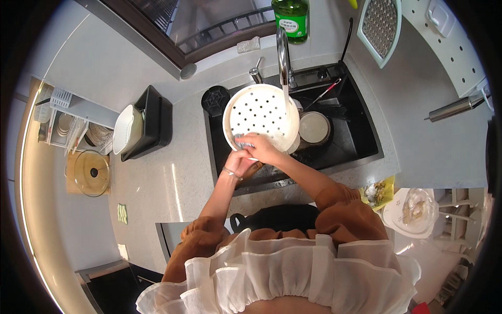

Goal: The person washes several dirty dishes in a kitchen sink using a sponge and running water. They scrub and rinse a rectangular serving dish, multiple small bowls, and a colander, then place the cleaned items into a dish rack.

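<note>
A white round pan with drain holes point(255, 110), perhaps a steamer tray, is tilted over the black sink point(359, 135). My left hand point(238, 161) grips its near rim. With my right hand point(263, 148) I press a greyish scrubber point(241, 141) against the inside of that rim; my fingers partly cover it. Water runs from the chrome tap point(282, 55) onto the right side of the pan. Just right of the pan, a pale round dish point(314, 127) sits in the sink, with other dark ware around it partly hidden.
A red-handled tool point(331, 87) leans in the sink. Behind stands a green detergent bottle point(292, 23). A black rack point(155, 121) with a white basket point(127, 129) and a glass lid point(93, 172) are at left. A grater point(380, 27) hangs at right, above a yellow waste bag point(380, 192).
</note>
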Tool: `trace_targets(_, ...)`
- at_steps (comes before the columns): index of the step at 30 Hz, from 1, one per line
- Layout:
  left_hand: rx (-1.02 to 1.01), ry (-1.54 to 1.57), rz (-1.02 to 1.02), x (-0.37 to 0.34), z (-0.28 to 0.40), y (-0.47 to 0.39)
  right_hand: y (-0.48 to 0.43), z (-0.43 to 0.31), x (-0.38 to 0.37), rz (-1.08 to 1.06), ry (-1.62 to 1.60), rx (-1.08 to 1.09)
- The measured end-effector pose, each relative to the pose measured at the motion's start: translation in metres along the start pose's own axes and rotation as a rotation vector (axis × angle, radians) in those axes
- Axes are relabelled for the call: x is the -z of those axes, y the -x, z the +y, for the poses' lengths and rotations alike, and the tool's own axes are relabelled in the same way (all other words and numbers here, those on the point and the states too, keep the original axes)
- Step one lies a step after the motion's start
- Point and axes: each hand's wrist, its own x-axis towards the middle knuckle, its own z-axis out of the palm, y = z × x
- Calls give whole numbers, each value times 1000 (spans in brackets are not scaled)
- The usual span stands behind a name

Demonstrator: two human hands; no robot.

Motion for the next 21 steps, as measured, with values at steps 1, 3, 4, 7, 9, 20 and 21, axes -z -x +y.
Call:
trace_targets(1, 11, -85, 77, 2, 7, 2, 9, 7, 5, -93, -32, -6)
trace_targets(3, -84, -154, 145, 0, 11, 6, 23, 22, 26, -240, 280, -43)
trace_targets(4, -77, -183, 167, -2, 11, 7, 29, 29, 38, -319, 445, -79)
trace_targets(7, -52, -220, 223, -13, 1, 3, 33, 49, 80, -247, 1110, -11)
trace_targets(9, 74, -155, 217, -19, -7, -5, 33, 55, 105, 3, 1159, 67)
trace_targets(20, 370, 291, -109, -9, -72, -67, 33, -25, 182, 165, 967, -581)
trace_targets(21, 398, 270, -43, -12, -81, -75, 30, -34, 185, 131, 1037, -572)
